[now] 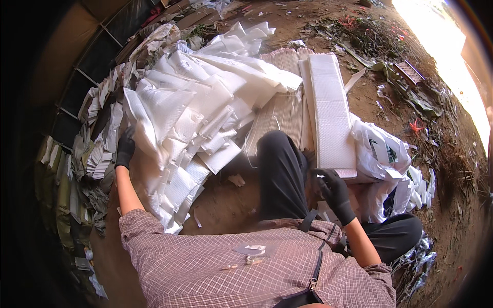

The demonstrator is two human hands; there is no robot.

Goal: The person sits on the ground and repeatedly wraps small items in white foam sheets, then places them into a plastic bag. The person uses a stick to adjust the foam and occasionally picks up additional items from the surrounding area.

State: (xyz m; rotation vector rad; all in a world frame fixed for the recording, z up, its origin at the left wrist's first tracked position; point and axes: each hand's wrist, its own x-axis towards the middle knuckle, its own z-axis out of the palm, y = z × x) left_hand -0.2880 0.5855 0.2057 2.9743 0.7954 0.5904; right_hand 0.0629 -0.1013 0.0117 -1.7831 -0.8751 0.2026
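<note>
My left hand, in a black glove, is at the left edge of a large heap of white padded bubble mailers. A raised mailer stands beside its fingers; whether they grip it is hidden. My right hand, also gloved in black, has bent fingers near the lower end of a long white stack of bubble-textured sheets. Something small and white shows at its fingertips, too small to identify. Left of that stack lies a bundle of tightly packed layers with a pale strap across it.
White plastic bags crowd the right side of the stack. My bent knee rises between heap and stack. Rolled and folded material lines the left wall. Scraps and dry plant debris litter the dirt floor.
</note>
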